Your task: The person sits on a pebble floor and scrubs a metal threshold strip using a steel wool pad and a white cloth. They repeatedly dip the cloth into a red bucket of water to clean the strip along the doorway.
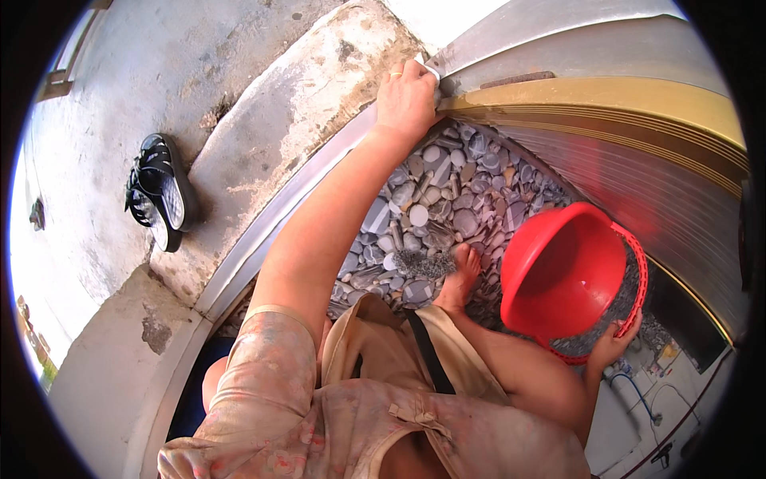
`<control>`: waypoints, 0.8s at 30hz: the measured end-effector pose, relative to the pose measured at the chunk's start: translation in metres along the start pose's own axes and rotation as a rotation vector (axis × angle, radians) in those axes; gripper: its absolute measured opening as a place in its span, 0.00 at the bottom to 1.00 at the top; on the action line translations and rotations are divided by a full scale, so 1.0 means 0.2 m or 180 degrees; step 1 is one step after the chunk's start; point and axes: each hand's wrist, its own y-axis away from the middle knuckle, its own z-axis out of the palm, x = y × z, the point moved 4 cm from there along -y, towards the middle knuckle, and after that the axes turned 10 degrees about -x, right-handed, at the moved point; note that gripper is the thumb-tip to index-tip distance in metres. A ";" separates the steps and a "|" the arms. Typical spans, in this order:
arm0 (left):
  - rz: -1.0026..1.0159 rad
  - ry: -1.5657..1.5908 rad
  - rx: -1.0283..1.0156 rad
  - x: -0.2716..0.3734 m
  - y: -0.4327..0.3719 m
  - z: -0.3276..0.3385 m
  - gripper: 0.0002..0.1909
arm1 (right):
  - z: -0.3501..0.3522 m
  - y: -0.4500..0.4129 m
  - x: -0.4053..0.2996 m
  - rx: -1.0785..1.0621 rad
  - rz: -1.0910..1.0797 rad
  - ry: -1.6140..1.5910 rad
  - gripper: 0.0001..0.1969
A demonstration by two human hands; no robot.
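My left hand [407, 99] reaches out to the door sill's far corner, its fingers closed on a small white cloth or paper [432, 72], mostly hidden beneath them. The fingers press beside the lower edge of a metal door [598, 99] with gold-coloured trim. At the right, my right hand [616, 344] grips the perforated handle [639, 257] of a red plastic basket [562, 269]. The basket is tilted, its mouth towards the right, and its visible inside holds nothing. Close to my bare foot [458, 284] lies a grey fuzzy thing [425, 263], which I cannot identify.
Pebble-patterned flooring [419, 215] lies before me, bounded by a pale sill strip [269, 239]. Beyond it runs a worn concrete step [287, 126], with a pair of black sandals [161, 191] on the ground outside. A blue cable or hose [634, 389] lies at lower right.
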 end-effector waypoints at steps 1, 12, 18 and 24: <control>-0.0084 -0.0105 -0.0014 -0.01 -0.01 -0.01 0.11 | 0.01 0.00 -0.01 -0.0026 0.0050 -0.0005 0.28; -0.0223 -0.1173 -0.1358 -0.05 0.21 -0.16 0.09 | 0.01 0.02 0.06 -0.0187 0.0014 -0.0937 0.30; -0.0818 -0.0805 -0.1356 -0.25 0.66 -0.35 0.10 | 0.01 0.03 -0.06 -0.0120 -0.0186 -0.0937 0.28; -0.1606 -0.0431 -0.1723 -0.05 0.83 -0.75 0.10 | -0.02 0.03 0.04 0.0029 -0.0433 -0.0986 0.27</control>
